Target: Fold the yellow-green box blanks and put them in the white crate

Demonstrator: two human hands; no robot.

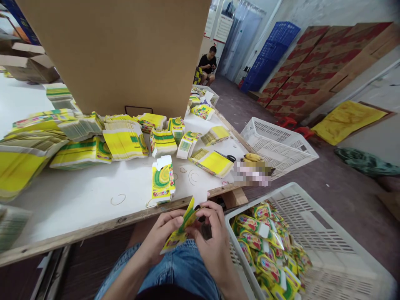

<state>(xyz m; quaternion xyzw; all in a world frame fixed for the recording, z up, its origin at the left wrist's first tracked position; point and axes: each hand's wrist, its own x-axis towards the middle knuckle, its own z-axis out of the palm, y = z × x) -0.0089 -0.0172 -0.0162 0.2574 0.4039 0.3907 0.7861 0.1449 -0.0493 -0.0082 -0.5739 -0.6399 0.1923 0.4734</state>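
Observation:
A yellow-and-green printed carton (pixel 176 236) with a raised white flap is held above my lap, just off the table's front edge. My left hand (pixel 159 234) pinches its left side between thumb and fingers. On the other side, my right hand (pixel 212 235) grips near the flap with bent fingers; some of its fingertips are hidden. On the table (pixel 93 200) ahead, a similar carton (pixel 161 181) lies with its white end flaps out. Behind it are stacks of flat cartons (pixel 123 143) in several bundles, some held with bands.
To my right, a white plastic crate (pixel 300 200) contains many small printed packs (pixel 265 246). Another white crate (pixel 278 141) stands behind it. Black-handled scissors (pixel 231 158) and bananas (pixel 252 157) lie near the table's right edge. A large cardboard sheet (pixel 125 54) rises behind the stacks. A person (pixel 207 64) sits farther back.

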